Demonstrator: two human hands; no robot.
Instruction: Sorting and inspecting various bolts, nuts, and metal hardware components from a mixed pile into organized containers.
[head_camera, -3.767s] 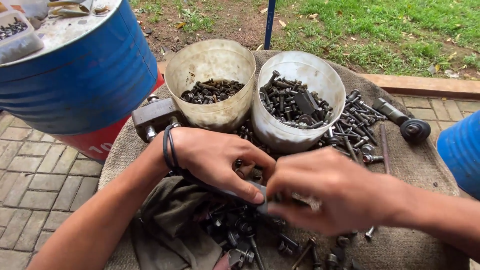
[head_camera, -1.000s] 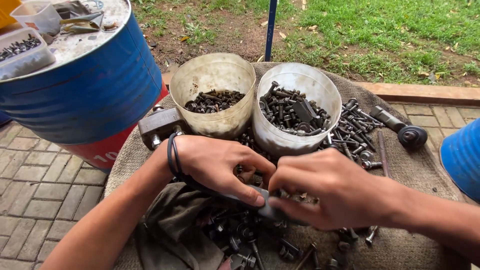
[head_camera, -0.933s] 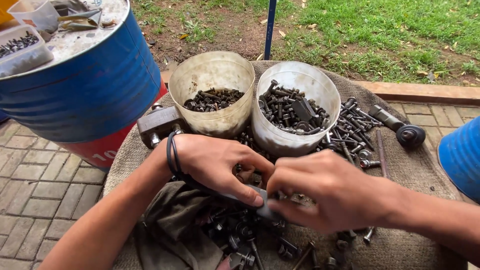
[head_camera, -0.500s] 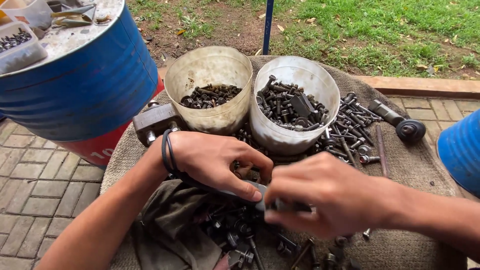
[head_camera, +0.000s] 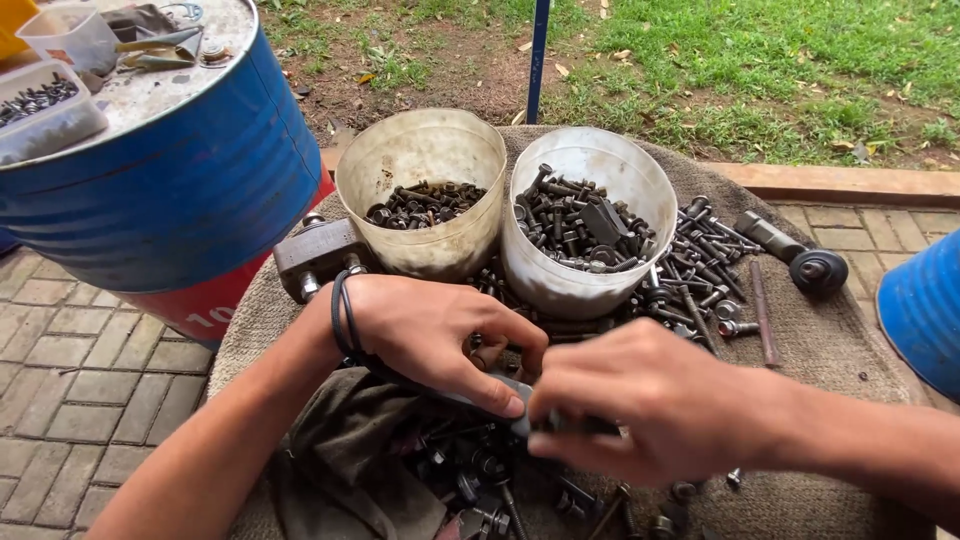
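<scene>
Two tubs (head_camera: 590, 300) block far side; loose bolts (head_camera: 700, 260) crowd right; blue drum (head_camera: 170, 200) walls left. Bare sacking (head_camera: 830, 350) at right offers free passage.

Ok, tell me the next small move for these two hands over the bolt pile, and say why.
Probably lift the long dark metal piece clear of the loose bolts before working on it further. The left hand presses on one end and the right hand pinches the other, so both already grip it, but it lies low among the hardware, and the fingers hide what it is.
</scene>
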